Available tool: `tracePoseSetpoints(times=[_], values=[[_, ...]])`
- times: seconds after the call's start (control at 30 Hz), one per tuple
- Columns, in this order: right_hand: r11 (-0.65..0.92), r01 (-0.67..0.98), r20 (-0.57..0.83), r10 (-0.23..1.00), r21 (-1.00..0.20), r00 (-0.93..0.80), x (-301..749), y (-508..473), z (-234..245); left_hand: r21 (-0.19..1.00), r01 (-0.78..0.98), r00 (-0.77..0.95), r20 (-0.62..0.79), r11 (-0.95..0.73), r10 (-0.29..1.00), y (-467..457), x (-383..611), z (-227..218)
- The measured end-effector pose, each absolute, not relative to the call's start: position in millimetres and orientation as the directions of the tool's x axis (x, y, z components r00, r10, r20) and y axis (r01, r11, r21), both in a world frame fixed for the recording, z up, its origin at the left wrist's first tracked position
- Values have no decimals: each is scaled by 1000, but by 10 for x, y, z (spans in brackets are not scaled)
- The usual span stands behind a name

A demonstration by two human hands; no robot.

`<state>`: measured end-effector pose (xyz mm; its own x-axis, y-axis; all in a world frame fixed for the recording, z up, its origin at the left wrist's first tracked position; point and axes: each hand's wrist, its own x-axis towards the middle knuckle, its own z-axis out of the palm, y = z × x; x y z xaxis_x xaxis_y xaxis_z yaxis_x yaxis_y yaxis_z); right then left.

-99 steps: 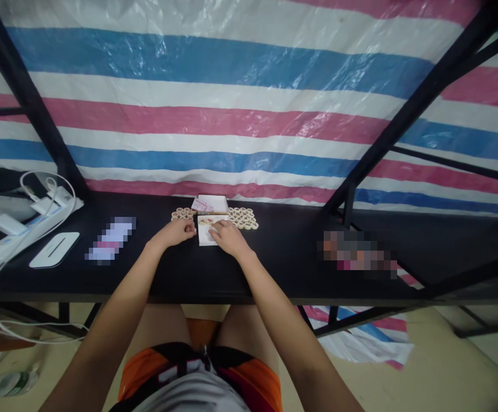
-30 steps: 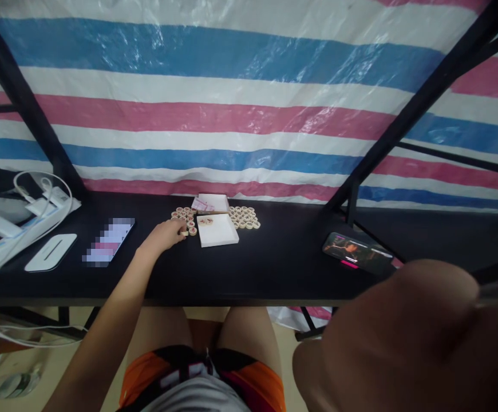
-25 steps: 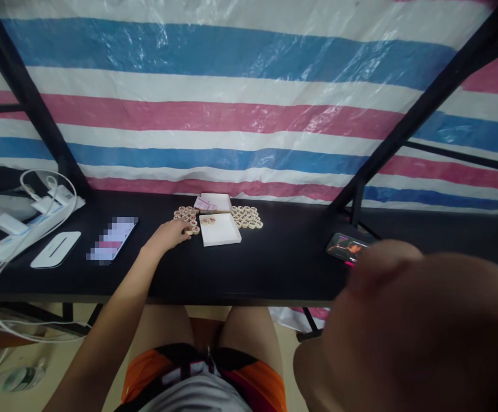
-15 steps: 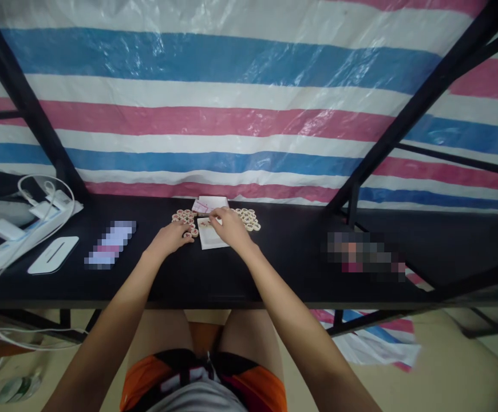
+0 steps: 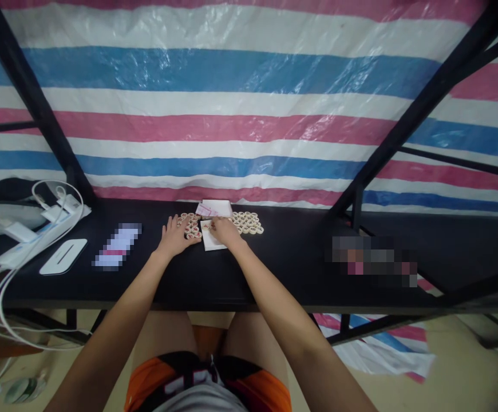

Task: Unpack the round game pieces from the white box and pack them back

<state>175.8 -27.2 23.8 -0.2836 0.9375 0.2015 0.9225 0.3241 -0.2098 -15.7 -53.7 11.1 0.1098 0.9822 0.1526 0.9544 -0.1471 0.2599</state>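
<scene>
Two heaps of small round wooden game discs lie on a black table (image 5: 275, 269), one heap on the left (image 5: 190, 224) and one on the right (image 5: 249, 222). Between them sits a shallow white box (image 5: 211, 239), with a second white box (image 5: 217, 208) behind it. My left hand (image 5: 176, 237) rests among the left discs with its fingers spread. My right hand (image 5: 225, 232) lies over the front box, fingertips pinched by a disc at its left corner; what it holds is hidden.
A blurred phone (image 5: 117, 254) and a white flat device (image 5: 63, 256) lie left of my hands, beside white chargers and cables (image 5: 30, 226). Another blurred phone (image 5: 371, 263) lies on the right. A striped tarpaulin (image 5: 232, 114) and black frame bars (image 5: 407, 114) stand behind.
My right hand was raised close to the camera a second ago and has come back down onto the white box. My left hand has spread flat over the left discs.
</scene>
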Motion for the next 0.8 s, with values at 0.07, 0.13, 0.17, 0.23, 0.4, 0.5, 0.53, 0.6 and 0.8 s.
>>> tracePoseSetpoints(times=[0.07, 0.13, 0.17, 0.23, 0.4, 0.5, 0.53, 0.6, 0.8], values=[[310, 926, 218, 940, -214, -265, 1760, -300, 246, 283, 951, 91, 139, -128, 986, -522, -159, 94], [318, 921, 272, 928, -225, -254, 1793, -350, 262, 297, 946, 88, 145, -128, 986, -496, -168, 73], [333, 913, 310, 916, -234, -255, 1822, -382, 268, 305, 943, 92, 152, -135, 984, -478, -176, 60], [400, 879, 399, 873, -258, -280, 1902, -457, 270, 326, 932, 110, 161, -158, 981, -437, -195, 32], [590, 729, 616, 729, -346, -298, 2096, -661, 175, 401, 895, 142, 165, -198, 976, -352, -222, -19], [611, 686, 651, 713, -394, -260, 2103, -745, 112, 438, 863, 182, 192, -250, 964, -318, -221, -39], [617, 676, 646, 715, -403, -267, 2089, -761, 100, 449, 852, 197, 204, -270, 959, -306, -220, -47], [632, 663, 625, 718, -401, -306, 2058, -774, 87, 465, 831, 222, 226, -305, 949, -282, -219, -65], [660, 647, 590, 712, -381, -380, 2068, -760, 68, 485, 781, 283, 287, -394, 915, -199, -216, -119]])
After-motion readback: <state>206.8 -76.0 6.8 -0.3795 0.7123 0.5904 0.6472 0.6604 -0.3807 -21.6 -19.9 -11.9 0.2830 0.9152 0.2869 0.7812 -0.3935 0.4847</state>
